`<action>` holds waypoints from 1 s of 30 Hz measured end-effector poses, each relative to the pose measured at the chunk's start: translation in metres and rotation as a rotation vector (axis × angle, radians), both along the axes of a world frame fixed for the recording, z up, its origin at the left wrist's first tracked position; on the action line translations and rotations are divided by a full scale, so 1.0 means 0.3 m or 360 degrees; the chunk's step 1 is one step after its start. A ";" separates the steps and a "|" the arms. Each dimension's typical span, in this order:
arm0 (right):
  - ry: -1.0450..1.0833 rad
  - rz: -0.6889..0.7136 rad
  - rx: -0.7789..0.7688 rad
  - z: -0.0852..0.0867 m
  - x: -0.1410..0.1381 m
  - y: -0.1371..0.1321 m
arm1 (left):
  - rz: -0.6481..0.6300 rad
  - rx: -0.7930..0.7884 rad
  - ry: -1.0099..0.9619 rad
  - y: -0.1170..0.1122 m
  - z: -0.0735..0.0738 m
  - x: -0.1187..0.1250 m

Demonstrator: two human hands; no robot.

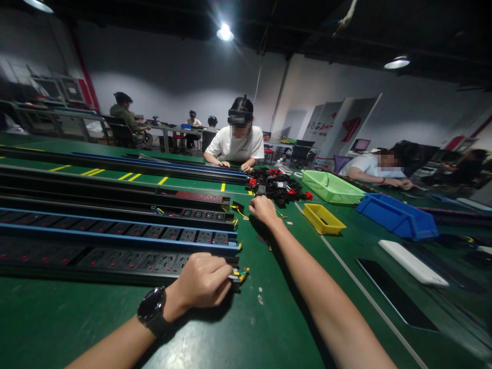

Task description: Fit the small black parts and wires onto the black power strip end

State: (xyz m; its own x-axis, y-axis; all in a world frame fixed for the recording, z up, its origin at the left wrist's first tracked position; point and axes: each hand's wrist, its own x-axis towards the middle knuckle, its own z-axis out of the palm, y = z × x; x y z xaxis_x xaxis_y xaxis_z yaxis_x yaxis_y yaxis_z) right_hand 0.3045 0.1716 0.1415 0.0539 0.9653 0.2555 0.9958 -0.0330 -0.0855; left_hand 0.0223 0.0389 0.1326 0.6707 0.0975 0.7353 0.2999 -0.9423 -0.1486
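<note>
My left hand (203,281), with a black watch on its wrist, is closed around the right end of the nearest black power strip (115,261), where yellow wires (243,274) stick out. My right hand (263,209) reaches far forward with its fingers curled into a fist, just short of a heap of black and red parts (277,186). What the right hand holds, if anything, is hidden. Several long power strips lie side by side to the left, one in a blue housing (123,234).
A yellow bin (323,218), a green basket (331,186) and a blue bin (396,216) stand on the green table at the right. A white slab (412,262) and a dark panel (392,294) lie nearer. One person sits opposite; another leans on the table at right.
</note>
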 end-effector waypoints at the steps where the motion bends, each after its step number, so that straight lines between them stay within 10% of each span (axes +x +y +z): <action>1: -0.0103 -0.0085 -0.0092 -0.004 0.020 0.002 | -0.0003 0.0002 -0.0005 -0.001 0.001 0.001; 22: -0.0233 -0.0056 -0.0180 -0.097 -0.030 0.076 | 0.0011 0.0003 -0.0021 -0.004 -0.005 0.004; 30: 0.0037 0.0431 -0.0045 -0.129 -0.099 0.087 | 0.0028 -0.0008 -0.0008 -0.006 0.002 0.001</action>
State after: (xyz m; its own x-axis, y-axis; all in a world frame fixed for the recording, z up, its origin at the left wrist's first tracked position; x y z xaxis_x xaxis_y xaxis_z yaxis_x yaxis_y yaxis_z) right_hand 0.2750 0.1978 0.1027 -0.2020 0.9521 0.2298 0.9664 0.2318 -0.1111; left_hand 0.0227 0.0371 0.1333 0.6653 0.1129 0.7380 0.3170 -0.9377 -0.1422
